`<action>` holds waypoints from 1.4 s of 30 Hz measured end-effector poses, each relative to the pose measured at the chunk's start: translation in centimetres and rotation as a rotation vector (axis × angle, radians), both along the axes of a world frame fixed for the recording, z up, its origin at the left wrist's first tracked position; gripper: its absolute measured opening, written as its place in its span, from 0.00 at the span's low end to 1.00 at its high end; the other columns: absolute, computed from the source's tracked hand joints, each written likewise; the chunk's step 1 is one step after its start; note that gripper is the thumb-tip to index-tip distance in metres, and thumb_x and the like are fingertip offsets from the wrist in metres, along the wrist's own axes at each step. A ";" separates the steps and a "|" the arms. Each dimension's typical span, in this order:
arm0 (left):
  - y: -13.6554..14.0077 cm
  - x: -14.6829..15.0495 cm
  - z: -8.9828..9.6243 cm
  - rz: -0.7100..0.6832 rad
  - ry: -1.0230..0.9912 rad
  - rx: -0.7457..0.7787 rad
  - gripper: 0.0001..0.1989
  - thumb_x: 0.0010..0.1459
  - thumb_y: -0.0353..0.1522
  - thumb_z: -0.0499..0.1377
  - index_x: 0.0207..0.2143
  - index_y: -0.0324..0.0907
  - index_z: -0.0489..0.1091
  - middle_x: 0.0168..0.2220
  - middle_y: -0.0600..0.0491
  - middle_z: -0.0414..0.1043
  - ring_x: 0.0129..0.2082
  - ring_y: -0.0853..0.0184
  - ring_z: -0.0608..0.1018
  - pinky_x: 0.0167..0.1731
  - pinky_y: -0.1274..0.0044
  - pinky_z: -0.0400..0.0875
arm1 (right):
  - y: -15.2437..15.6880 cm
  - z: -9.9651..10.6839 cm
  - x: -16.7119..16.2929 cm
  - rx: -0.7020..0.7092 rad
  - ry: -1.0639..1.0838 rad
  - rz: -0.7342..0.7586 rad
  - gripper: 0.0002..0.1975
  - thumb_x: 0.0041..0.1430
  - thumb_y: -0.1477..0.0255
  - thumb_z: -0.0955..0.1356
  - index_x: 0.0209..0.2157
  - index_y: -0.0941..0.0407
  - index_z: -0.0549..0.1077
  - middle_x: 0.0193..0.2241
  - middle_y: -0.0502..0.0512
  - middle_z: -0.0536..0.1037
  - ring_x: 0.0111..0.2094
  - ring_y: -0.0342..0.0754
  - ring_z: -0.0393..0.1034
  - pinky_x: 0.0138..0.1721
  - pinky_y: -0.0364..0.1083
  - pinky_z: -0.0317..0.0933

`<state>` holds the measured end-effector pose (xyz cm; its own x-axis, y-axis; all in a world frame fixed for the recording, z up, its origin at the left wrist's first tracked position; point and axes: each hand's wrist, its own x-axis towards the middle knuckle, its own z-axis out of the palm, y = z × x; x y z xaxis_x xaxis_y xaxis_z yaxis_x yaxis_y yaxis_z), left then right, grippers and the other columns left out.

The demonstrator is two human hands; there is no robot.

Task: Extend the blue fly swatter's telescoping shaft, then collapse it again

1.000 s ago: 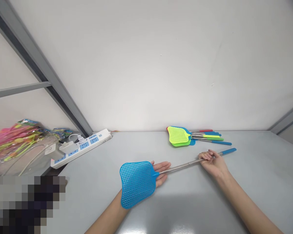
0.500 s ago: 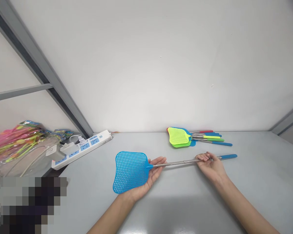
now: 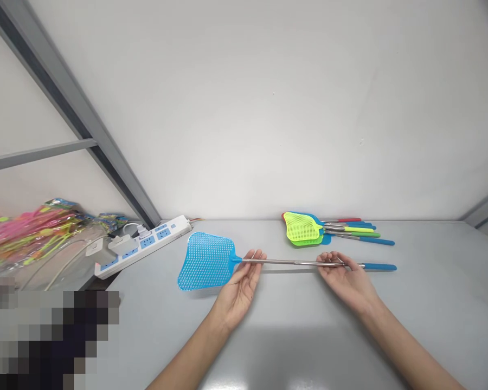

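From where I stand, the swatter (image 3: pixel 287 262) has a pierced plastic head (image 3: pixel 207 262), a shiny metal rod (image 3: pixel 274 261) and a matt grip (image 3: pixel 380 267). The worktop (image 3: pixel 293 309) looks smooth and glossy, the wall (image 3: pixel 268 119) matt, the power strip (image 3: pixel 147 242) plastic, the packets (image 3: pixel 32 233) crinkly, shiny film.

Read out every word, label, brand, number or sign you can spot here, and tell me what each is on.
No text is readable in this view.
Front blue fly swatter: no lettering shows.
Pile of swatters: no lettering shows.
White power strip: any markings are too small to read.
Clear plastic packaging at left: any print is too blurred to read.
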<state>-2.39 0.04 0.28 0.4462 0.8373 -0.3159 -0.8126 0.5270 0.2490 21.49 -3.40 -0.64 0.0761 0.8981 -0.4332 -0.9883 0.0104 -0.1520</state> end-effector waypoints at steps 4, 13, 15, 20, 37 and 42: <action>-0.2 0.2 0.1 0.034 0.060 -0.015 0.13 0.54 0.19 0.45 0.35 0.31 0.67 0.43 0.44 0.67 0.50 0.61 0.62 0.45 0.78 0.66 | 0.0 0.0 -0.1 -0.023 0.013 0.001 0.06 0.50 0.80 0.58 0.29 0.57 0.61 0.27 0.53 0.65 0.32 0.45 0.65 0.33 0.50 0.66; -0.2 0.2 -0.1 0.054 0.096 -0.004 0.09 0.50 0.17 0.49 0.28 0.31 0.67 0.39 0.44 0.69 0.49 0.59 0.64 0.44 0.77 0.67 | 0.1 0.0 0.1 -0.053 0.040 -0.003 0.06 0.51 0.80 0.58 0.29 0.58 0.62 0.27 0.53 0.65 0.32 0.44 0.65 0.34 0.50 0.66; -0.2 0.2 -0.2 0.052 0.095 0.020 0.09 0.49 0.16 0.50 0.29 0.32 0.67 0.40 0.45 0.69 0.49 0.59 0.64 0.45 0.77 0.67 | 0.1 -0.1 0.1 -0.058 0.055 -0.006 0.06 0.51 0.80 0.58 0.29 0.59 0.62 0.28 0.53 0.66 0.32 0.44 0.65 0.34 0.50 0.66; -0.4 0.1 -0.2 0.047 0.098 0.064 0.10 0.48 0.16 0.51 0.31 0.33 0.66 0.42 0.46 0.67 0.49 0.60 0.63 0.45 0.78 0.66 | 0.1 0.0 0.1 -0.047 0.072 0.000 0.06 0.52 0.81 0.57 0.29 0.59 0.62 0.28 0.53 0.65 0.33 0.44 0.65 0.35 0.51 0.66; -0.5 0.1 -0.1 0.049 0.136 0.131 0.09 0.47 0.18 0.55 0.32 0.36 0.66 0.41 0.49 0.68 0.50 0.61 0.63 0.46 0.78 0.65 | 0.1 0.0 0.3 -0.060 0.097 -0.002 0.07 0.53 0.81 0.56 0.28 0.60 0.62 0.27 0.52 0.66 0.31 0.43 0.65 0.38 0.53 0.64; -0.7 0.3 -0.3 0.072 0.193 0.169 0.08 0.46 0.20 0.57 0.31 0.36 0.67 0.40 0.51 0.69 0.48 0.62 0.65 0.48 0.78 0.63 | 0.1 -0.1 0.5 -0.073 0.102 0.006 0.07 0.54 0.81 0.56 0.28 0.59 0.62 0.27 0.52 0.66 0.31 0.42 0.66 0.39 0.54 0.63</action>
